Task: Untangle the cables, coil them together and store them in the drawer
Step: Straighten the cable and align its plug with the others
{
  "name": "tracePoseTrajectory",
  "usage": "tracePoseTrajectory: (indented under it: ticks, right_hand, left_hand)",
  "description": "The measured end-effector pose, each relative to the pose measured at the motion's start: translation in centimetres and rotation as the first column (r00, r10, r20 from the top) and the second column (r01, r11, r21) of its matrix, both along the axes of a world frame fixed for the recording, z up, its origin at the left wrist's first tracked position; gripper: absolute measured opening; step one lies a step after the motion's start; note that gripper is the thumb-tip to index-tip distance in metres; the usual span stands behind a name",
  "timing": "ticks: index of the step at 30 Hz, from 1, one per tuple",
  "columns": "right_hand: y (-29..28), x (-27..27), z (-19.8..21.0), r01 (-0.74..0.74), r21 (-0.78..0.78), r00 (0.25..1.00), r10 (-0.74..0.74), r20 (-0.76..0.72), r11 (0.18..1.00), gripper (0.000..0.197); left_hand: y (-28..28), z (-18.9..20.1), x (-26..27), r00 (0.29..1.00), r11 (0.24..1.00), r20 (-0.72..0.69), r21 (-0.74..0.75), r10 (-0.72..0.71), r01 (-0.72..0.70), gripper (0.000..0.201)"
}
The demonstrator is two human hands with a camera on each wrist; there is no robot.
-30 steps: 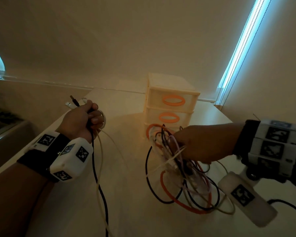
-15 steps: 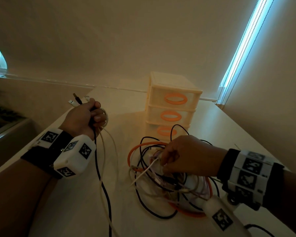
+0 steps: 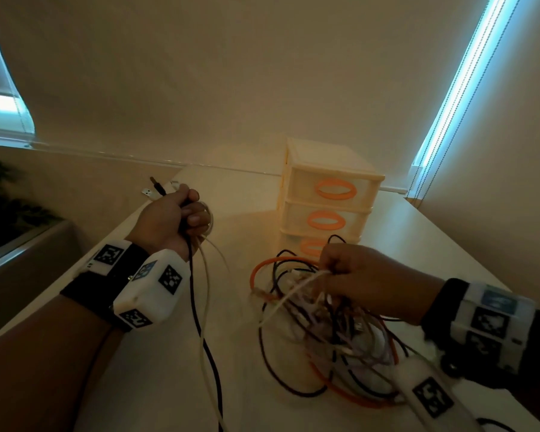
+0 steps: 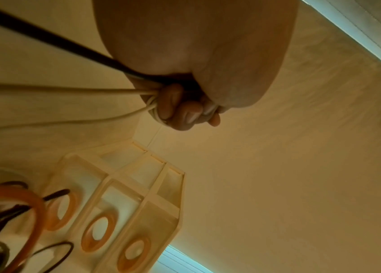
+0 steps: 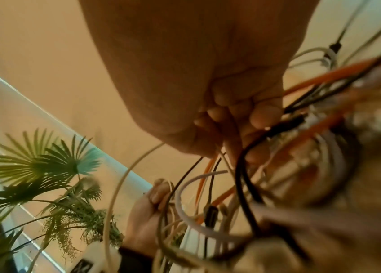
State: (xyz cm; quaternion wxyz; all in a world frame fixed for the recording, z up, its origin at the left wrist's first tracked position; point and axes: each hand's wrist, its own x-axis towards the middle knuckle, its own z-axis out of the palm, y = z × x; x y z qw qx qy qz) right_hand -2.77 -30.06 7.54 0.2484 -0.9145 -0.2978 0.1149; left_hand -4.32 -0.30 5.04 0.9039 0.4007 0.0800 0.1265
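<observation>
I have my left hand (image 3: 172,221) fisted around the ends of a black cable (image 3: 200,322) and a white cable (image 3: 208,307), left of the drawer unit (image 3: 328,201), their lengths trailing down toward me. My right hand (image 3: 365,282) pinches strands atop the tangled cable pile (image 3: 325,332), which lies on the counter (image 3: 156,385) directly in front of the drawer unit. The next strand, I judge, must travel leftward from the pile to my left grip.

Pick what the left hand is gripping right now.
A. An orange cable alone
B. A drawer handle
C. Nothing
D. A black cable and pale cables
D: the left hand is fisted round a black cable and pale cables, plugs poking out above.
</observation>
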Motion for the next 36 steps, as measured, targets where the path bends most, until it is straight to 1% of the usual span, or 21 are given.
tracePoseTrajectory:
  ticks: [1,2,3,4,5,7,8,10,13,15,17,20,22,23,25,27,28,30,32,34,36]
  right_hand:
    - [-0.4,0.0,0.9,-0.019,-0.031,0.999,0.020,0.030,0.999,0.011]
    - [-0.7,-0.1,1.9,-0.029,-0.028,0.996,0.032,0.080,0.999,0.021]
    - [-0.5,-0.2,2.7,-0.017,0.056,0.994,0.011,0.112,0.998,0.028]
    - [-0.1,-0.4,3.4,-0.001,0.215,0.994,-0.022,0.104,0.977,0.030]
    - [0.8,-0.7,3.9,0.026,0.396,0.997,-0.051,0.052,0.918,0.027]
    - [3.5,-1.8,4.4,0.074,0.595,0.996,-0.030,-0.083,0.800,0.015]
    - [4.8,-2.0,4.0,0.067,0.593,0.996,-0.014,-0.093,0.802,0.022]
    - [7.1,-2.0,2.8,0.020,0.498,0.996,0.027,-0.087,0.867,0.037]
    - [9.2,-1.9,1.5,0.004,0.457,0.970,0.107,-0.216,0.890,0.028]
    - [9.5,-1.7,1.5,0.035,0.536,0.908,0.197,-0.370,0.844,0.018]
    - [8.6,-1.2,1.7,-0.002,0.552,0.848,0.295,-0.441,0.834,0.021]
    - [6.5,0.1,2.0,-0.138,0.334,0.898,0.260,-0.356,0.932,0.027]
    - [5.3,1.3,2.7,-0.010,0.273,0.954,0.091,-0.286,0.962,0.026]
    - [5.1,1.8,3.1,0.101,0.314,0.964,-0.015,-0.266,0.944,0.025]
    - [5.2,2.6,4.1,0.256,0.468,0.958,-0.157,-0.240,0.846,0.023]
    - [6.0,2.6,5.0,0.251,0.594,0.968,-0.193,-0.161,0.764,0.026]
    - [6.3,2.2,5.3,0.208,0.637,0.978,-0.172,-0.119,0.742,0.027]
    - [6.9,0.8,5.7,0.106,0.687,0.994,-0.085,-0.065,0.719,0.028]
    - [6.7,-1.1,5.6,-0.057,0.668,0.998,0.018,0.066,0.742,0.023]
    - [6.4,-2.3,4.9,-0.257,0.468,0.948,0.126,0.293,0.845,0.016]
    - [5.6,-2.2,3.6,-0.273,0.274,0.926,0.175,0.335,0.922,0.015]
  left_hand:
    - [-0.4,0.3,-0.2,1.000,1.000,0.015,-0.008,-0.010,0.010,0.042]
    - [-0.9,0.6,-0.5,0.999,1.000,0.038,-0.011,-0.028,0.029,0.042]
    - [-1.6,1.0,-0.8,0.996,0.998,0.065,-0.011,-0.056,0.057,0.042]
    - [-2.2,1.3,-1.0,0.992,0.996,0.093,-0.008,-0.089,0.090,0.042]
    - [-2.9,1.5,-1.3,0.985,0.992,0.121,-0.005,-0.125,0.126,0.041]
    - [-4.1,2.0,-1.8,0.967,0.982,0.176,-0.002,-0.185,0.188,0.040]
    - [-4.5,2.3,-2.1,0.959,0.979,0.199,-0.005,-0.200,0.205,0.039]
    - [-4.8,2.8,-2.6,0.950,0.977,0.237,-0.020,-0.202,0.213,0.038]
    - [-4.1,3.5,-3.1,0.943,0.975,0.275,-0.066,-0.187,0.212,0.038]
    - [-3.0,3.8,-3.1,0.934,0.965,0.309,-0.128,-0.182,0.231,0.039]
    - [-1.4,4.2,-3.4,0.927,0.957,0.334,-0.170,-0.170,0.236,0.040]
    - [1.9,5.0,-4.2,0.872,0.909,0.431,-0.223,-0.233,0.353,0.040]
    - [2.6,5.4,-4.7,0.789,0.844,0.479,-0.163,-0.385,0.512,0.032]
    - [2.2,5.3,-4.8,0.746,0.808,0.472,-0.112,-0.469,0.579,0.030]
    - [0.0,4.7,-5.0,0.690,0.766,0.405,0.042,-0.600,0.641,0.034]
    - [-2.8,3.4,-4.9,0.694,0.735,0.244,0.268,-0.677,0.623,0.036]
    - [-3.9,2.8,-4.9,0.689,0.707,0.187,0.315,-0.700,0.633,0.038]
    - [-5.1,2.2,-4.7,0.711,0.726,0.170,0.273,-0.682,0.631,0.039]
    - [-5.1,2.4,-4.2,0.797,0.830,0.236,0.111,-0.557,0.547,0.043]
    - [-4.8,3.0,-4.0,0.886,0.920,0.308,-0.067,-0.348,0.385,0.045]
    - [-4.4,3.3,-3.9,0.913,0.937,0.339,-0.178,-0.227,0.299,0.042]
